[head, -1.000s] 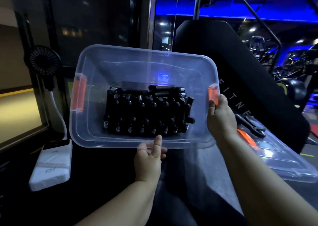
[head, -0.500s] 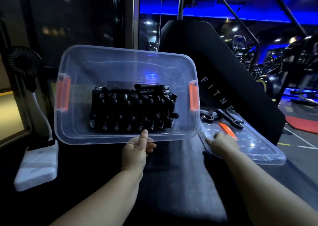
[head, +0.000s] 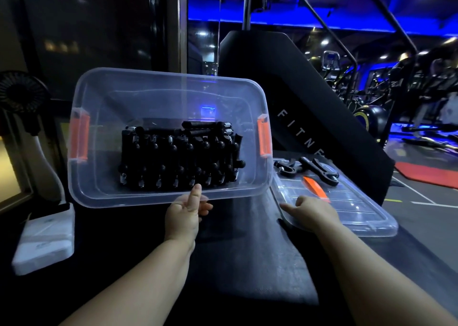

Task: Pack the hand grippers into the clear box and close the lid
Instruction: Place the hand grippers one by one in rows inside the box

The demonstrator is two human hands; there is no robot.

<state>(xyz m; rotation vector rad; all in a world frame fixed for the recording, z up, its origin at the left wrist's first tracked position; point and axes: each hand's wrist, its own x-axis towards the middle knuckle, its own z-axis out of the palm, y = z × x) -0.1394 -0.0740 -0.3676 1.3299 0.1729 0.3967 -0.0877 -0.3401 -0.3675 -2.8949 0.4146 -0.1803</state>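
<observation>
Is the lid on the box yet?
No, it's off. The clear box is uncovered, and the lid lies beside it, by the right hand.

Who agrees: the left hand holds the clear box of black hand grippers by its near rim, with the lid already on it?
Wrong about the lid: the head view shows it lying off the box, to its right, under the right hand. The left hand does hold the box of hand grippers by its near rim.

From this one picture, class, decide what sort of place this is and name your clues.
Most likely a gym: exercise machines stand under blue light at back right, a black pad bears the letters FITNE, and the clear box holds spring hand grippers.
</observation>
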